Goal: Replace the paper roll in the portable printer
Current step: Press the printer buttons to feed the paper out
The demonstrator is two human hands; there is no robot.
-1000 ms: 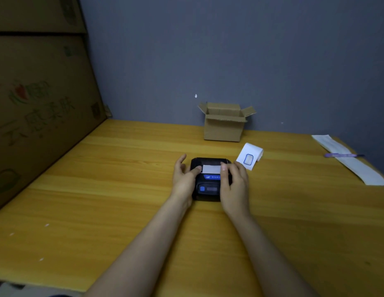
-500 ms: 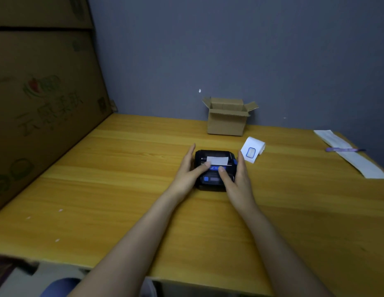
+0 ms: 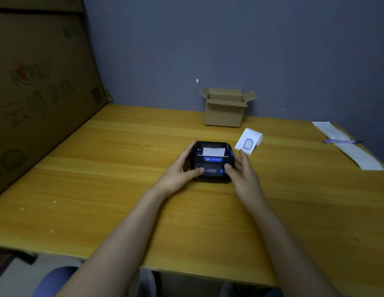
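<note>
Cardboard fills our left side: a big printed carton point(image 3: 36, 86) stands along the table's left edge. The table point(image 3: 101, 189) is yellow wood, set against a grey wall point(image 3: 229, 39). Our left hand point(image 3: 178, 172) cups the left side of the printer point(image 3: 212, 161), fingers spread along its flank and thumb lying on the lower front panel; the grasp is loose and wide, resting on the body, not clenched. The printer sits near the table's middle, black with blue buttons, its lid down, and a short tab of white paper point(image 3: 213, 151) shows at the slot on top. Behind it, against the wall, stands a small box point(image 3: 224, 112) with its flaps open. Our right hand point(image 3: 244, 176) lies at the printer's right side, thumb tip on the front panel by a blue button, the other fingers open and fanned beside the casing. Just right of the printer lies a white roll point(image 3: 249, 141), one blue-outlined label on its loose end. Far right, a long paper strip point(image 3: 349, 146) lies with a purple pen point(image 3: 343, 141) across it.
</note>
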